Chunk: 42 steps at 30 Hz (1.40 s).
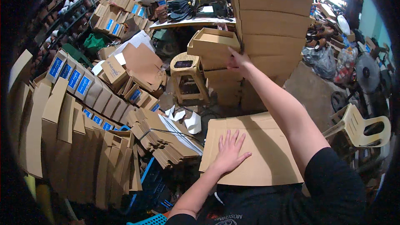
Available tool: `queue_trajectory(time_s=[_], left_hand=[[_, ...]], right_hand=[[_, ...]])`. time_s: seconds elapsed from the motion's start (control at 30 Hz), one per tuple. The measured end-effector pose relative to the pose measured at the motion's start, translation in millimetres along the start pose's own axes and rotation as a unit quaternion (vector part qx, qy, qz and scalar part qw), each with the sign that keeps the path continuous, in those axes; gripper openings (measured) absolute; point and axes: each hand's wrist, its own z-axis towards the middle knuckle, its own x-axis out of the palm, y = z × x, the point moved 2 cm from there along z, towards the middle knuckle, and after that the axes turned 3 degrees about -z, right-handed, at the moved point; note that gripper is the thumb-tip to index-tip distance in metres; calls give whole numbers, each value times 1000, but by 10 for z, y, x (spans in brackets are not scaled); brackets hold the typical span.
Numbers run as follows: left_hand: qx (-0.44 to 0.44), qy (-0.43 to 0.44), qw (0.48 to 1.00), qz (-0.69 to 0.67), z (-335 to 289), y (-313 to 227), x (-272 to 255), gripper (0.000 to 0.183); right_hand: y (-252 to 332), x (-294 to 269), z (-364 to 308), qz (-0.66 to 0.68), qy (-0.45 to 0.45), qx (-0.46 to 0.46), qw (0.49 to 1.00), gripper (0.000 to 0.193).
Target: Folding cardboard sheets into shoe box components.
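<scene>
Up ahead, at full stretch, the right hand (pixel 237 61) meets the open box (pixel 212 41), fingers curled onto its near right corner, a light pinch on the wall as far as the view tells. That box sits tilted against the tall stack (pixel 266 21) of flat brown cartons, just above the round stool (pixel 187 73), its long axis running left to right across the view and its hollow facing up. So the box lies forward and slightly left of the right grip, and the right arm is far nearer to it. Down low, the left hand (pixel 229 152) rests flat, fingers spread and holding nothing, on the cardboard sheet (pixel 266 150) across the lap, well apart from the box. Left of it, folded blanks (pixel 166 141) lie fanned in a heap, and rows of boxes (pixel 79 141) stand on edge.
</scene>
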Motion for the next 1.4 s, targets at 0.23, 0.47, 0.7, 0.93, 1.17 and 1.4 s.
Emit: queue_trajectory(time_s=[0.23, 0.47, 0.7, 0.93, 1.17, 1.4], left_hand=[[-13, 13, 1000, 4, -17, 0, 14, 88], [-4, 7, 1000, 15, 28, 41, 35, 88], [12, 47, 998, 39, 48, 245, -142, 90], [-111, 1, 994, 26, -23, 1178, -559, 89], [-248, 84, 961, -91, -183, 1011, -732, 72], [-201, -38, 975, -87, 11, 904, -951, 56]], right_hand=[[-334, -393, -1258, -100, 98, 0, 990, 82], [-560, -1429, -2044, -374, 197, -126, 898, 57], [-710, -2332, -2866, -646, 130, -162, 735, 73], [-858, -3072, -3516, -737, -155, 15, 658, 97], [-680, -2937, -3655, -710, -123, 70, 689, 75], [-427, -2826, -3683, -694, -122, 48, 708, 65]])
